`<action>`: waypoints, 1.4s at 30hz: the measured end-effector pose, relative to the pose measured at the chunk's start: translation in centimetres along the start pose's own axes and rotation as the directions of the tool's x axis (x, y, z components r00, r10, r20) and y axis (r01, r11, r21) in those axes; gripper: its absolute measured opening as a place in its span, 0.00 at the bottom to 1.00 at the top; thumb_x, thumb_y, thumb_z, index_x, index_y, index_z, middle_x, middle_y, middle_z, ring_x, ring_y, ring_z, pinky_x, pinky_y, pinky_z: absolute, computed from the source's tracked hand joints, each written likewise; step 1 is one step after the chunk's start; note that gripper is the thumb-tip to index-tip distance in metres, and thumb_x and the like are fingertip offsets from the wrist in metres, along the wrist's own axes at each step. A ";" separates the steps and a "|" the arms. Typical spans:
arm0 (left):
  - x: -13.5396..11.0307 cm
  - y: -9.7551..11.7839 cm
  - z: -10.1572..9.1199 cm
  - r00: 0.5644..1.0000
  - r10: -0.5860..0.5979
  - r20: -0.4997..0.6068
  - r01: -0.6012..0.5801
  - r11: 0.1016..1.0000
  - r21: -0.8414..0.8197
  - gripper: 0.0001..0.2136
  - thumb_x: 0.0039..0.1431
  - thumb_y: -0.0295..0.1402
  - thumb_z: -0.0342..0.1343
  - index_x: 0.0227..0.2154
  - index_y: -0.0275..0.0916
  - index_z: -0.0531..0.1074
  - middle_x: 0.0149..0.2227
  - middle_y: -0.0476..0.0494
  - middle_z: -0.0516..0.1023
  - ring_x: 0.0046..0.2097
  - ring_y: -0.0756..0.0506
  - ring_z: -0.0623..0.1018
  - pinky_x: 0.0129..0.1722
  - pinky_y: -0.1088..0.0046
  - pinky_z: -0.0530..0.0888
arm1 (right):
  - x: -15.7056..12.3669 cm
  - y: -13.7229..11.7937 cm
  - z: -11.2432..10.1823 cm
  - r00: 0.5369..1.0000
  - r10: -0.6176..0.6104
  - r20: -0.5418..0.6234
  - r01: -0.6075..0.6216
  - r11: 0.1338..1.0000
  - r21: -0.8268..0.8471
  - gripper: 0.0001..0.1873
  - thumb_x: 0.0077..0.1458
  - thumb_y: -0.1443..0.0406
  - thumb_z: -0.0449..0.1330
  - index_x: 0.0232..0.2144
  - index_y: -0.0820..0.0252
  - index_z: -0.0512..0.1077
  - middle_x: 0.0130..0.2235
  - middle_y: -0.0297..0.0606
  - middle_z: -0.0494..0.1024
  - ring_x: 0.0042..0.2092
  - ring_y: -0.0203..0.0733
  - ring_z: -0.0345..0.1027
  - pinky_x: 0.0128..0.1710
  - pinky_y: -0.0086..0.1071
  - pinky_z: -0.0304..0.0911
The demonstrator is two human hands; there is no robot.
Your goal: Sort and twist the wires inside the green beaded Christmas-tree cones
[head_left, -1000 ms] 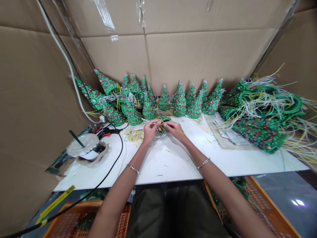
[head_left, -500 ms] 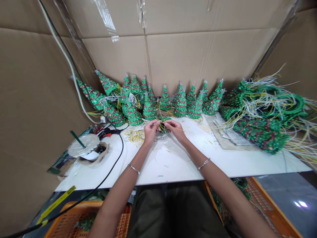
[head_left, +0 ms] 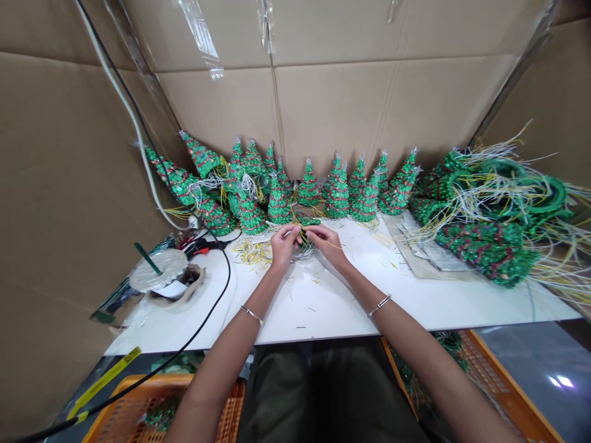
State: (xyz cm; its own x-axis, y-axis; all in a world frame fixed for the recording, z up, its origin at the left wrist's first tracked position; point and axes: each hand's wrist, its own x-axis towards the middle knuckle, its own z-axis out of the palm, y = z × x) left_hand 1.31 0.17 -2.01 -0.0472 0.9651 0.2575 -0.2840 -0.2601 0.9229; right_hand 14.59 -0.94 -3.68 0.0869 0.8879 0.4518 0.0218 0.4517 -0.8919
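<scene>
My left hand (head_left: 284, 244) and my right hand (head_left: 325, 241) meet low over the white table (head_left: 323, 307), fingers pinching thin wires. Between them lies a small green beaded piece (head_left: 305, 232) trailing yellow and white wires (head_left: 318, 237), partly hidden by my fingers. Just behind my hands, a row of several green beaded cone trees (head_left: 308, 191) with red strands stands along the cardboard. Loose yellow wire clippings (head_left: 252, 251) lie left of my left hand.
A heap of green beaded pieces with long wires (head_left: 489, 215) lies on paper at the right. At the left sit red-handled cutters (head_left: 201, 247), a round plastic-covered container (head_left: 159, 269) and a black cable (head_left: 221, 295). Orange crates (head_left: 161, 400) stand below the table edge.
My left hand has shifted slightly right, and both hands have drawn closer around the wires. The head view has moved a little.
</scene>
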 end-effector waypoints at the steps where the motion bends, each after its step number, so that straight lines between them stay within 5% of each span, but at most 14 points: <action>1: 0.0 0.0 0.0 1.000 0.005 -0.001 -0.005 1.000 0.003 0.16 0.44 0.43 0.67 0.30 0.34 0.75 0.18 0.51 0.72 0.18 0.54 0.67 0.18 0.79 0.62 | 0.0 0.0 0.0 1.000 -0.012 -0.001 0.012 1.000 -0.017 0.14 0.51 0.57 0.62 0.37 0.57 0.79 0.34 0.38 0.75 0.28 0.34 0.60 0.25 0.29 0.57; 6: 0.1 -0.4 -0.1 1.000 0.020 -0.009 -0.020 1.000 -0.010 0.16 0.43 0.42 0.67 0.30 0.34 0.75 0.18 0.52 0.71 0.19 0.55 0.67 0.18 0.80 0.62 | -0.2 -0.2 0.2 0.999 -0.037 0.010 0.038 0.998 -0.050 0.14 0.51 0.57 0.62 0.36 0.58 0.79 0.32 0.37 0.74 0.28 0.34 0.60 0.26 0.29 0.58; 10: 0.2 -0.5 -0.2 1.000 -0.014 -0.010 0.013 0.999 -0.029 0.16 0.44 0.42 0.67 0.31 0.34 0.75 0.19 0.52 0.72 0.19 0.55 0.68 0.18 0.81 0.62 | -0.1 -0.4 0.4 0.997 0.075 -0.016 -0.073 0.994 0.083 0.16 0.50 0.55 0.62 0.37 0.58 0.79 0.33 0.37 0.74 0.25 0.33 0.59 0.23 0.29 0.57; 15: 0.1 -0.3 -0.1 0.996 -0.094 0.010 0.094 0.985 -0.145 0.17 0.44 0.42 0.66 0.32 0.36 0.72 0.37 0.44 0.78 0.23 0.56 0.72 0.18 0.81 0.62 | 0.5 -0.4 0.0 0.971 0.223 -0.086 -0.182 0.924 0.336 0.17 0.47 0.54 0.63 0.37 0.58 0.76 0.30 0.35 0.73 0.25 0.32 0.57 0.23 0.28 0.59; 18: 0.0 -0.1 -0.2 0.991 -0.126 0.035 0.130 0.972 -0.197 0.17 0.44 0.42 0.67 0.32 0.37 0.70 0.37 0.45 0.78 0.21 0.58 0.70 0.18 0.82 0.63 | 0.7 -0.6 -0.3 0.966 0.254 -0.056 -0.214 0.900 0.380 0.16 0.45 0.55 0.64 0.35 0.58 0.76 0.26 0.32 0.69 0.22 0.30 0.53 0.20 0.27 0.55; 23: 0.0 0.0 -0.2 0.992 -0.119 0.035 0.123 0.971 -0.204 0.17 0.44 0.42 0.67 0.32 0.36 0.71 0.32 0.48 0.77 0.20 0.58 0.67 0.17 0.82 0.61 | 0.4 -1.1 -0.4 0.985 0.172 0.027 -0.174 0.969 0.176 0.16 0.50 0.54 0.62 0.34 0.59 0.78 0.27 0.33 0.71 0.22 0.31 0.55 0.20 0.27 0.52; 30: 0.3 -0.3 -0.3 0.994 -0.112 0.018 0.113 0.977 -0.182 0.19 0.42 0.41 0.68 0.34 0.35 0.73 0.32 0.47 0.77 0.20 0.59 0.66 0.16 0.82 0.59 | 0.4 -0.8 -0.7 0.994 -0.029 0.101 0.039 0.995 -0.092 0.17 0.56 0.56 0.58 0.44 0.55 0.78 0.41 0.39 0.78 0.39 0.39 0.68 0.40 0.33 0.62; 38: 0.3 -0.3 -0.3 0.994 -0.112 -0.007 0.109 0.977 -0.182 0.19 0.40 0.42 0.68 0.31 0.36 0.72 0.31 0.48 0.76 0.20 0.58 0.66 0.15 0.81 0.54 | 0.2 -1.1 -1.0 0.981 -0.092 0.168 0.125 0.972 -0.200 0.16 0.58 0.62 0.54 0.46 0.52 0.77 0.42 0.38 0.78 0.41 0.40 0.68 0.43 0.33 0.62; 42: 0.3 -0.3 -0.3 0.993 -0.110 -0.043 0.102 0.984 -0.144 0.19 0.40 0.44 0.68 0.31 0.37 0.72 0.20 0.54 0.69 0.18 0.57 0.62 0.15 0.81 0.52 | 0.2 -1.1 -0.8 0.980 -0.094 0.175 0.127 0.974 -0.186 0.17 0.58 0.64 0.53 0.46 0.52 0.77 0.42 0.38 0.79 0.41 0.40 0.69 0.44 0.35 0.63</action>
State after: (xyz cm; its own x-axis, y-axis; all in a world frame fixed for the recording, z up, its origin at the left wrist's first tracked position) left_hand 1.08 0.52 -2.30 -0.0568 0.9882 0.1423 -0.4226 -0.1529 0.8933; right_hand 15.38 -1.34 -2.64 -0.0914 0.8431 0.5299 0.2179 0.5362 -0.8155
